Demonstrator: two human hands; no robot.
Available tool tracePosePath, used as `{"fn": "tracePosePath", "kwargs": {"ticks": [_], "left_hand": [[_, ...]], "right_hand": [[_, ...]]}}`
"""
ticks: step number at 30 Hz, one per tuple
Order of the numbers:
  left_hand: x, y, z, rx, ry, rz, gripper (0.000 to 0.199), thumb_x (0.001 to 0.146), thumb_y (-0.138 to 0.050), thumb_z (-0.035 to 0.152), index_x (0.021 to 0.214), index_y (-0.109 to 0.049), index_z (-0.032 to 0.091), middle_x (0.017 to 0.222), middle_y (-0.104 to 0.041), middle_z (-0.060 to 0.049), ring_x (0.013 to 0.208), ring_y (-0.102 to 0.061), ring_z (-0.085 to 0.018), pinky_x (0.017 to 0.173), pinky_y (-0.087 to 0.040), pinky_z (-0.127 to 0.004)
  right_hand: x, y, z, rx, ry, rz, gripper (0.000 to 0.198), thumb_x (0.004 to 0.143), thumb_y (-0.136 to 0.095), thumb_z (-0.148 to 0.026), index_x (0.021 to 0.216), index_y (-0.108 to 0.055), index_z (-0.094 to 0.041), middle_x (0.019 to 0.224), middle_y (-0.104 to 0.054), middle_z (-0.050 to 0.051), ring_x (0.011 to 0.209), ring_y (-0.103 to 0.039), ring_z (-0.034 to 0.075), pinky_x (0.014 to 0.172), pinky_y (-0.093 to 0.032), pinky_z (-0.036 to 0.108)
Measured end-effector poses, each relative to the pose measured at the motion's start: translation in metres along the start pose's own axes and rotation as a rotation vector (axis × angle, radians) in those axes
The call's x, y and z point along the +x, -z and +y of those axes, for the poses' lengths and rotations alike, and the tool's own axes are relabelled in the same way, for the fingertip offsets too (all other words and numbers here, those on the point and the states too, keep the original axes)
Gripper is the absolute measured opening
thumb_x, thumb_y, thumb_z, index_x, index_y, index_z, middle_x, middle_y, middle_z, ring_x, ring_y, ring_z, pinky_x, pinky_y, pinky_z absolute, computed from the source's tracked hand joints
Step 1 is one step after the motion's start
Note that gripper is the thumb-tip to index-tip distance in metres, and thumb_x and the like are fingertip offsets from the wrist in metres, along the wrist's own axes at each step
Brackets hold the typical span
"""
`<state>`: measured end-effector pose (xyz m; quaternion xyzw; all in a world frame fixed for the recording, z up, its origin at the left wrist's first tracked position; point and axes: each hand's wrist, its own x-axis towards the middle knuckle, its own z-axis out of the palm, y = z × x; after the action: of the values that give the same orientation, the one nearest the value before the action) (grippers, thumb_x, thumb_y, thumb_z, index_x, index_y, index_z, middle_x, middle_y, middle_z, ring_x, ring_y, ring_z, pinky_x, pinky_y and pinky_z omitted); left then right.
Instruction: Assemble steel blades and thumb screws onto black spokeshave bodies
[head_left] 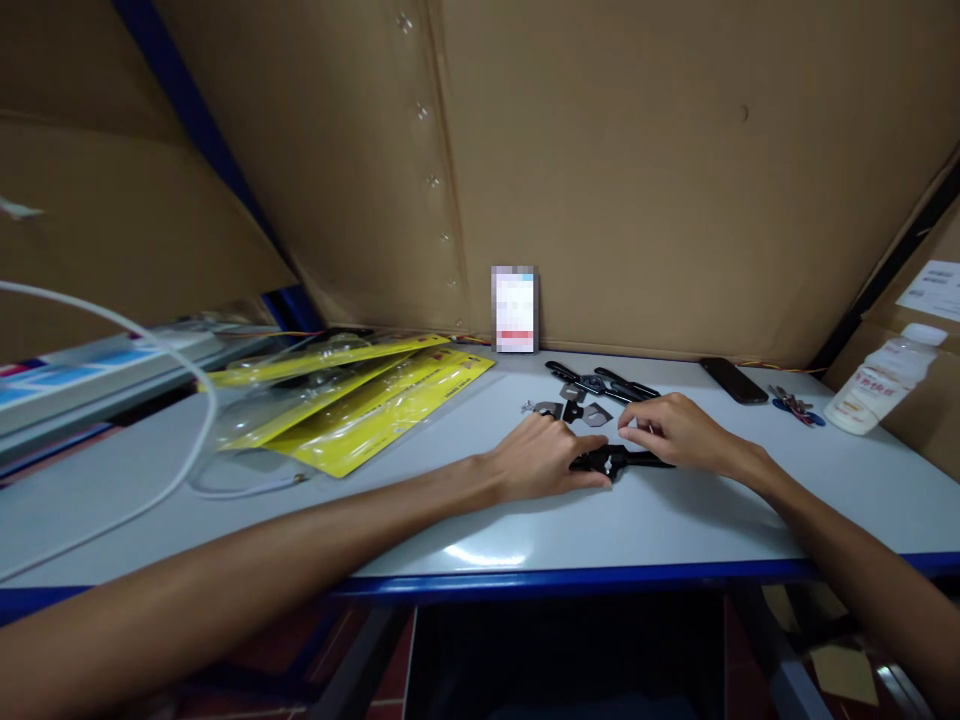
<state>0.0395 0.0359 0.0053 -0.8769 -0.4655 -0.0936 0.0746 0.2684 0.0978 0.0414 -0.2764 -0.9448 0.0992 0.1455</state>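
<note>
On the white tabletop near the front edge lies a black spokeshave (611,460) with a small silver screw at its middle. My left hand (540,455) is closed round its left end, thumb along the near side. Just above its right handle is my right hand (671,432), thumb and fingertips drawn together in a pinch; whatever may be between them is too small to make out. Beyond my hands lie several flat grey metal plates (596,414), some partly hidden by my left hand. Behind these rest more black spokeshave bodies (600,382) with long handles.
Yellow cards with clear plastic blisters (375,410) are stacked at left, beside a white cable (214,400). A lit phone (515,310) leans on the cardboard wall. At right are a dark phone (733,381), keys (795,405) and a white bottle (881,385).
</note>
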Motion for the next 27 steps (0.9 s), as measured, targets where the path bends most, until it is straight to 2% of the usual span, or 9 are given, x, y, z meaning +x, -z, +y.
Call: {"fn": "tracePosePath", "kwargs": {"ticks": [4, 8, 12, 16, 18, 22, 27], "left_hand": [[-0.0007, -0.0017, 0.0017, 0.045, -0.005, 0.012, 0.053, 0.094, -0.056, 0.066, 0.126, -0.072, 0.026, 0.067, -0.074, -0.006, 0.059, -0.068, -0.023, 0.053, -0.033, -0.03], [-0.0014, 0.0006, 0.0045, 0.092, 0.007, -0.009, 0.053, 0.095, -0.054, 0.065, 0.127, -0.069, 0.025, 0.07, -0.076, -0.006, 0.064, -0.071, -0.025, 0.055, -0.036, -0.031], [-0.0004, 0.0036, 0.0073, 0.111, 0.028, -0.06, 0.054, 0.096, -0.054, 0.065, 0.127, -0.067, 0.023, 0.075, -0.077, -0.008, 0.069, -0.073, -0.028, 0.057, -0.039, -0.032], [0.0021, 0.0043, 0.0074, 0.073, 0.109, -0.069, 0.066, 0.09, -0.058, 0.07, 0.13, -0.063, 0.018, 0.076, -0.077, -0.01, 0.072, -0.074, -0.031, 0.059, -0.042, -0.034], [0.0029, 0.0049, 0.0065, 0.046, 0.131, -0.085, 0.065, 0.088, -0.059, 0.072, 0.121, -0.068, 0.017, 0.075, -0.077, -0.011, 0.071, -0.073, -0.032, 0.058, -0.042, -0.034], [0.0029, 0.0055, 0.0043, 0.031, 0.118, -0.136, 0.063, 0.091, -0.052, 0.074, 0.091, -0.076, 0.016, 0.073, -0.075, -0.013, 0.071, -0.073, -0.032, 0.057, -0.042, -0.035], [0.0022, 0.0033, 0.0009, 0.021, 0.087, -0.131, 0.063, 0.093, -0.049, 0.072, 0.086, -0.077, 0.016, 0.073, -0.075, -0.013, 0.069, -0.072, -0.03, 0.056, -0.041, -0.035]], "right_hand": [[-0.0022, 0.0042, 0.0034, -0.046, -0.007, -0.03, 0.016, 0.095, -0.058, -0.027, 0.093, -0.073, -0.02, 0.084, -0.069, 0.003, 0.07, -0.054, 0.014, 0.068, -0.032, 0.027], [-0.005, 0.0057, 0.0026, -0.097, -0.026, -0.116, 0.013, 0.09, -0.066, -0.033, 0.091, -0.072, -0.021, 0.09, -0.069, 0.003, 0.075, -0.055, 0.015, 0.066, -0.032, 0.027], [-0.0048, 0.0038, 0.0053, -0.101, -0.032, -0.219, 0.017, 0.088, -0.068, -0.036, 0.08, -0.067, -0.02, 0.076, -0.065, 0.001, 0.067, -0.051, 0.015, 0.062, -0.028, 0.028], [-0.0033, 0.0023, 0.0077, -0.081, -0.083, -0.27, 0.021, 0.089, -0.067, -0.039, 0.079, -0.065, -0.02, 0.065, -0.059, -0.001, 0.06, -0.047, 0.013, 0.06, -0.026, 0.028], [-0.0035, 0.0028, 0.007, -0.079, -0.09, -0.271, 0.022, 0.089, -0.068, -0.039, 0.08, -0.065, -0.02, 0.065, -0.059, -0.001, 0.059, -0.047, 0.013, 0.059, -0.026, 0.028], [-0.0047, 0.0036, 0.0048, -0.087, -0.089, -0.259, 0.023, 0.09, -0.068, -0.04, 0.08, -0.064, -0.02, 0.065, -0.058, -0.001, 0.06, -0.046, 0.013, 0.06, -0.026, 0.028], [-0.0053, 0.0048, 0.0046, -0.112, -0.04, -0.266, 0.016, 0.088, -0.068, -0.033, 0.079, -0.064, -0.02, 0.069, -0.059, -0.001, 0.063, -0.047, 0.014, 0.06, -0.026, 0.028]]}}
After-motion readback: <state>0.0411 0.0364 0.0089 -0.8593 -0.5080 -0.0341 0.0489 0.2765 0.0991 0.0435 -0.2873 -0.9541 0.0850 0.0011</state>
